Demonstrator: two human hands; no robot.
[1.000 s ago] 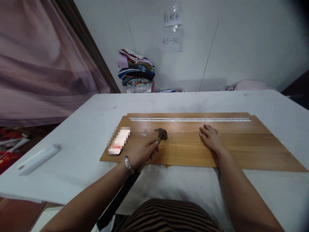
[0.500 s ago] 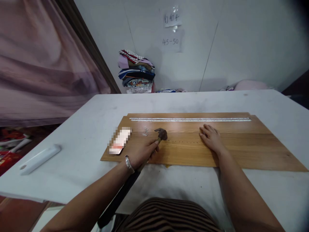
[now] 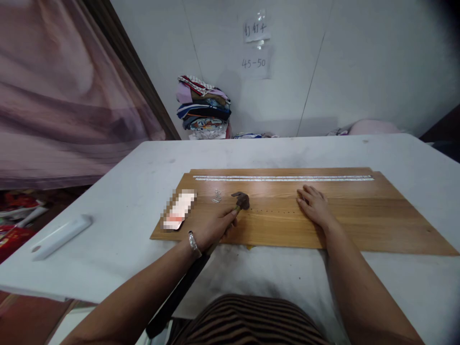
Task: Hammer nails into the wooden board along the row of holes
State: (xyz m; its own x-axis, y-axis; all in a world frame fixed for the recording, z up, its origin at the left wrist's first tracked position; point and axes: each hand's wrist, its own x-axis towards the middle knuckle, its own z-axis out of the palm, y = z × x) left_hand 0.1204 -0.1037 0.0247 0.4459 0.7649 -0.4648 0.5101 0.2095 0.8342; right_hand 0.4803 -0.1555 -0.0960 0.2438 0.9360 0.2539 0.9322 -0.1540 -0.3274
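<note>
My left hand [image 3: 220,226] is closed around the handle of a claw hammer [image 3: 241,200], close below its head. The dark handle runs back under my left forearm. The hammer's head is over a wooden board [image 3: 280,230], at the left end of a row of small dark nails or holes [image 3: 273,211]; I cannot tell whether it touches the wood. My right hand [image 3: 313,205] lies flat on the board with its fingers spread, just past the row's right end. Several loose nails [image 3: 216,195] lie on the board left of the hammer head.
Two white measuring strips [image 3: 283,178] run along the board's far edge. A blurred phone-like rectangle [image 3: 178,211] lies at its left end. On the white table [image 3: 122,191] is a long white object [image 3: 63,237]. Folded clothes [image 3: 203,108] are stacked behind, against the wall.
Almost nothing differs. The hammer head and my left hand sit a hair further right and lower; my right hand stays in place.
</note>
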